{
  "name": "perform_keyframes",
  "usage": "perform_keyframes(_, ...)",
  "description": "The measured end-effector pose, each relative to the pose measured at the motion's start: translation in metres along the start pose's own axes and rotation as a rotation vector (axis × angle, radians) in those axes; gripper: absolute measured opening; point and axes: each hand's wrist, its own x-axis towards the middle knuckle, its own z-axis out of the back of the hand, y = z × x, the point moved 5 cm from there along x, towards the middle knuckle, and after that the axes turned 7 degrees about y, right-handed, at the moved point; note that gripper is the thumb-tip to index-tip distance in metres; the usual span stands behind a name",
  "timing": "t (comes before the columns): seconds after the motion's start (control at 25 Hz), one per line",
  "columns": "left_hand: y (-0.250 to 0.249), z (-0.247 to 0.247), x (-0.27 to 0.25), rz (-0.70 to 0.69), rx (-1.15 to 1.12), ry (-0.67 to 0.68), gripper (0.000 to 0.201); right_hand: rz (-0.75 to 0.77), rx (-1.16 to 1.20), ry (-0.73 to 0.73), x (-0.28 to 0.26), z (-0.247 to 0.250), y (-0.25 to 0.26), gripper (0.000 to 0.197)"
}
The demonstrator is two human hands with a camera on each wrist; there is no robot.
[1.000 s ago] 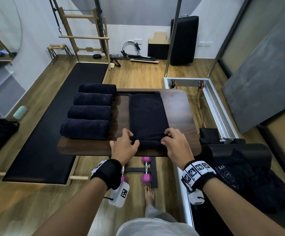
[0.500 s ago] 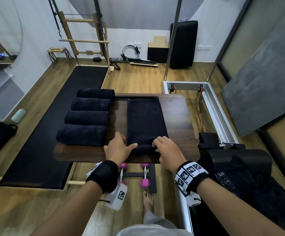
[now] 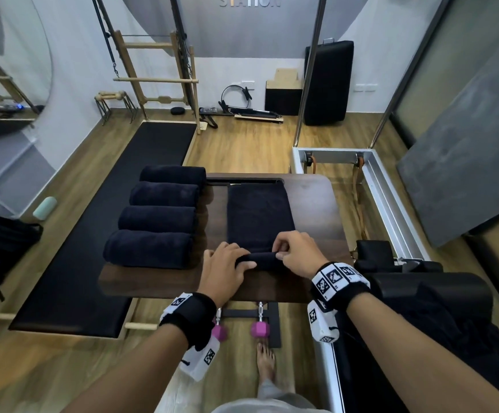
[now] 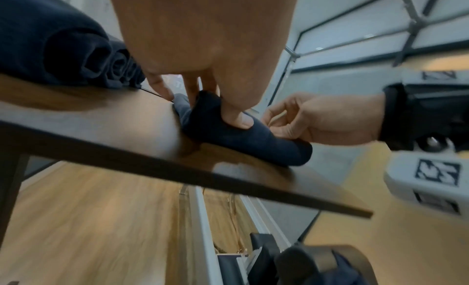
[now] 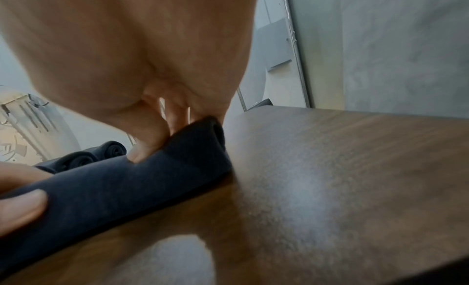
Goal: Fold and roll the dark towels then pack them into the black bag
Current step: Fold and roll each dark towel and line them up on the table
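Both hands are gripping the near end of the folded dark towel (image 3: pixel 260 216) on the wooden table (image 3: pixel 311 204), curling it into a small roll. The left hand (image 3: pixel 224 271) and right hand (image 3: pixel 299 253) are pinching that roll between thumb and fingers, while four rolled towels (image 3: pixel 156 219) are lying beyond the left fingers

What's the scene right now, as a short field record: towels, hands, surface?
rolled towels: four, side by side on the table's left part
current towel: flat on the table, near end curled into a small roll
left hand: grips the roll's left end, thumb on top
right hand: pinches the roll's right end
stage: rolling just begun, most of the towel unrolled
under table: pink dumbbells on the floor
bag: cannot tell which dark item it is
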Motion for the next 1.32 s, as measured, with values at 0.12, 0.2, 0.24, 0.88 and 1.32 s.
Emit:
perform_keyframes(0.12,0.004,-0.002,0.016,0.076,-0.039,0.027,0.023,0.186,0.034,-0.223,-0.008,0.012,0.003,0.017)
perform_keyframes(0.2,0.008,-0.005,0.023,0.113,-0.047,0.052,0.026,0.325,-0.071,-0.21,-0.016,0.009,0.009,0.024)
perform_keyframes(0.24,0.009,-0.005,0.027,0.126,-0.044,0.063,0.027,0.351,-0.161,-0.165,-0.017,0.004,0.01,0.032)
perform_keyframes(0.88,0.004,0.01,0.031,-0.085,0.184,0.079,0.03,0.173,-0.029,0.023,0.023,0.004,0.003,0.011)
perform_keyframes(1.32,0.008,0.011,0.046,-0.09,0.211,0.062,0.051,0.205,-0.316,0.02,0.04,-0.002,0.01,0.023)
